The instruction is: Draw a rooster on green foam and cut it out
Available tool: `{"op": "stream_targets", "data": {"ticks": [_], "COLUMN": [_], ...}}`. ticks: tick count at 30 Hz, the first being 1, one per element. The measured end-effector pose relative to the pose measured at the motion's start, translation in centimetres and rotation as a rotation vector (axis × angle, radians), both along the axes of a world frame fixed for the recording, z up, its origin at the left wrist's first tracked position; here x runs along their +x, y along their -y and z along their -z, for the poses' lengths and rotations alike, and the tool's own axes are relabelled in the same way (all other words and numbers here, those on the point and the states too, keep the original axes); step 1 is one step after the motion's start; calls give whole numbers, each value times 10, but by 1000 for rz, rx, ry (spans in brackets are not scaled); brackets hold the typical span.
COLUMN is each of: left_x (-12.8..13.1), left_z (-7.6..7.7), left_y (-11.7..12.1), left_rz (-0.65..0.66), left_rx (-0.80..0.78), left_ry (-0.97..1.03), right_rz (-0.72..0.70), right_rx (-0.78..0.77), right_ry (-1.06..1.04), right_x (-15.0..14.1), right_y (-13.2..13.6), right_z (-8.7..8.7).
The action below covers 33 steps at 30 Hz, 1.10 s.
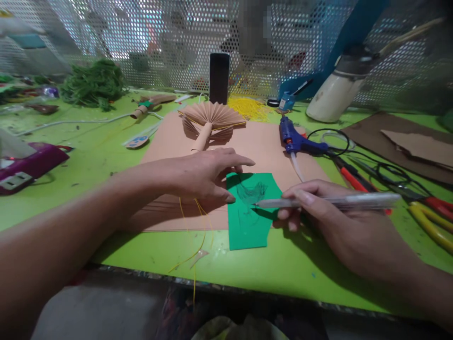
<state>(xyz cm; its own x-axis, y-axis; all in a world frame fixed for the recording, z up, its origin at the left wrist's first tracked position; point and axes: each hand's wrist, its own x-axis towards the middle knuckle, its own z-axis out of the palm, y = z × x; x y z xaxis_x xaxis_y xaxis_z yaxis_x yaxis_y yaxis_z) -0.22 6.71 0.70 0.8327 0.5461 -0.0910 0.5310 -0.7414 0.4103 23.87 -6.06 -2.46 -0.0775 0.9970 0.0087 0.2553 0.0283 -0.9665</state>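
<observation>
In my right hand (318, 212) is a pen (339, 201), its tip at a green piece of paper (251, 236). Dark sketched lines cover the upper middle of that green piece. My left hand (208, 172) hovers or rests at its left edge, fingers spread; I cannot tell whether they touch it. Under both lies a tan paper sheet (262, 146). Just beyond my left hand sits a folded brown paper fan shape (212, 115) with a rolled paper stem (203, 137). Yellow strands (203, 231) hang below my left hand towards the table's front edge.
A blue glue gun (300, 139) lies right of the sheet, near yellow-handled scissors (430, 222) and red-handled tools. A phone (219, 78) stands upright at the back. Green shreds (94, 82), a purple power strip (33, 165) and a white kettle-like jug (336, 94) stand around.
</observation>
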Motion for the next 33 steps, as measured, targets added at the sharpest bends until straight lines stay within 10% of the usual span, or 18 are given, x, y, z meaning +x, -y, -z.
{"op": "stream_targets", "data": {"ticks": [13, 33], "left_x": [-3, 1], "left_z": [1, 2], "left_y": [-1, 6], "left_rz": [25, -19], "left_rx": [-1, 46], "left_ry": [7, -23], "right_rz": [-37, -64], "right_rx": [-67, 51], "right_ry": [-318, -20], "right_x": [0, -2], "right_y": [-9, -4], "right_z": [3, 2]}}
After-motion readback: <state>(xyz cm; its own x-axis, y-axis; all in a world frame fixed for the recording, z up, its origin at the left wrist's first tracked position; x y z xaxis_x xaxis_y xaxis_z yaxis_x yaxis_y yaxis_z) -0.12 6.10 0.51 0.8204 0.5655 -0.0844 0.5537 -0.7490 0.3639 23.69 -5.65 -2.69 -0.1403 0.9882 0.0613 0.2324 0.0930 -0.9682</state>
